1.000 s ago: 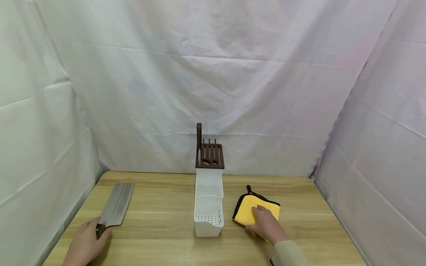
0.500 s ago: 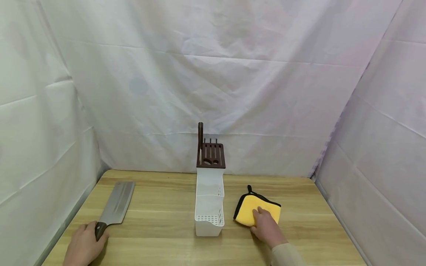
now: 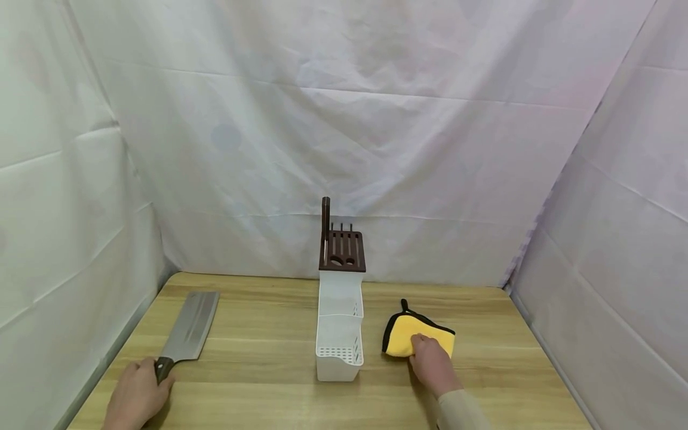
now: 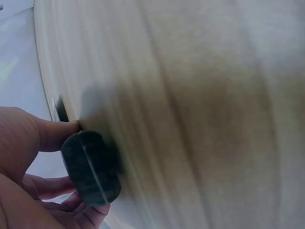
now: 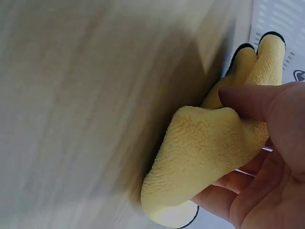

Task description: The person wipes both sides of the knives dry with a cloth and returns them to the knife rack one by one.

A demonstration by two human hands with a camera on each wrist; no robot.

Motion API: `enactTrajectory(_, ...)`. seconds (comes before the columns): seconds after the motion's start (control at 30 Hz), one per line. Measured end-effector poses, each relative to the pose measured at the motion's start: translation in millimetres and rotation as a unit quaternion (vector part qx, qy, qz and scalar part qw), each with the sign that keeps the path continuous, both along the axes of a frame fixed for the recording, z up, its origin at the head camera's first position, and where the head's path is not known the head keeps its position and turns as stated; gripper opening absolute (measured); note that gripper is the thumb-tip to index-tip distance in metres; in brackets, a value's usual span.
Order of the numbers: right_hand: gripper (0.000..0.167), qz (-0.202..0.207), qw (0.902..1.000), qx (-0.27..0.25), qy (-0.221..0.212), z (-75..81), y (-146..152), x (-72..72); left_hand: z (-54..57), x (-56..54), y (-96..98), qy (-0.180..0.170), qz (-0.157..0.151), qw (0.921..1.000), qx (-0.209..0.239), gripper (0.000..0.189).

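A cleaver (image 3: pixel 189 327) with a broad steel blade lies at the left of the table, its handle toward the person. My left hand (image 3: pixel 137 394) grips the dark handle (image 4: pixel 90 167), thumb on one side and fingers on the other in the left wrist view. On the right side, my right hand (image 3: pixel 432 364) pinches the near edge of a folded yellow cloth (image 3: pixel 405 335) with black trim and a black loop. In the right wrist view the cloth (image 5: pixel 200 152) bunches between the thumb and the fingers, close over the wood.
Between the hands stands a white knife holder (image 3: pixel 338 370) with perforated bins and a dark slotted top (image 3: pixel 344 251). A knife with a brown handle (image 3: pixel 325 218) stands upright in its left slot. Pale curtains (image 3: pixel 344 119) enclose the wooden table (image 3: pixel 258 352) at the back and sides.
The right fingers have closed on the cloth's near edge and gathered it, so the near part is bunched up. The left hand keeps its grip on the cleaver, which hardly moves.
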State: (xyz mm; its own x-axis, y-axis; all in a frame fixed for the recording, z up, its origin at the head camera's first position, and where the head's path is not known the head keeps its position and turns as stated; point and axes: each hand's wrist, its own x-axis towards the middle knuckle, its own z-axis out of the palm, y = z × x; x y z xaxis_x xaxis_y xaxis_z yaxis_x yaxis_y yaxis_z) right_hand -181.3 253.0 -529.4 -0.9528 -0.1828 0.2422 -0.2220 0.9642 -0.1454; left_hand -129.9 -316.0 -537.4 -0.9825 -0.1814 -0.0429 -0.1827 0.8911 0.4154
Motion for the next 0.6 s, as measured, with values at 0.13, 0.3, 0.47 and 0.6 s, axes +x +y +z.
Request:
enactTrajectory(0.13, 0.02, -0.005, 0.9999, -0.008, -0.009, 2.6, 2, -2.0, 2.6, 0.7, 1.1, -0.003, -0.004, 1.0, 0.005, 0.046)
enactTrajectory(0.3, 0.019, -0.015, 0.9983, -0.042, -0.037, 5.3, 8, -3.3, 7.0, 3.9, 6.4, -0.021, 0.003, 0.9995, 0.023, 0.036)
enactTrajectory(0.47, 0.02, -0.016, 0.9966, -0.07, -0.041, 7.7, 11, -2.7, 13.2, 3.8, 11.6, -0.028, 0.004, 0.9985, 0.046, 0.031)
enactTrajectory(0.6, 0.019, -0.015, 0.9954, -0.087, -0.037, 10.2, 13, -1.9, 19.9, 1.7, 16.5, -0.03, 0.002, 0.9982, 0.051, 0.032)
